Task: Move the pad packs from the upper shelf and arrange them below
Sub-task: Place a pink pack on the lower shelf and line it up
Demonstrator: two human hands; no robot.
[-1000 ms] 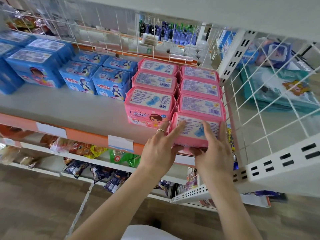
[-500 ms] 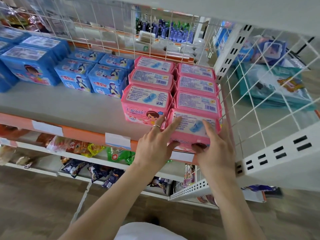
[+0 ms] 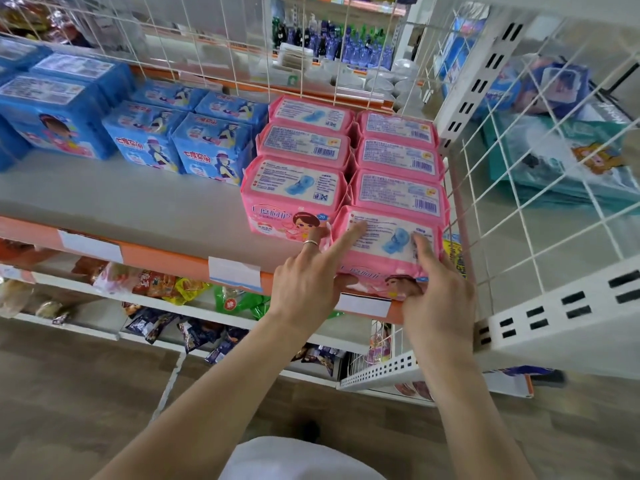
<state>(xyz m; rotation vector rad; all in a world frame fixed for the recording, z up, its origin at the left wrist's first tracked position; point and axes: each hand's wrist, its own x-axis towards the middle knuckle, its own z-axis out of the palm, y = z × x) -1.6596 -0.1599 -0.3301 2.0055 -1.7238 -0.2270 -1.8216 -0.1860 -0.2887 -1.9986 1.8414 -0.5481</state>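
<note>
Upper shelf (image 3: 166, 202) | left hand (image 3: 308, 282), right hand (image 3: 440, 289) grip front pad pack (image 3: 381, 247) | best lifted level, clear of neighbouring packs (image 3: 294, 199)

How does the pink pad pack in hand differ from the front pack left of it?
The front right pink pad pack is gripped by the left hand and right hand; the front left pink pad pack is not gripped. The front right pack overlaps the orange edge strip; the front left one sits further back. Both have pink wrappers, white top labels with a blue pad picture, and a cartoon face in front.
</note>
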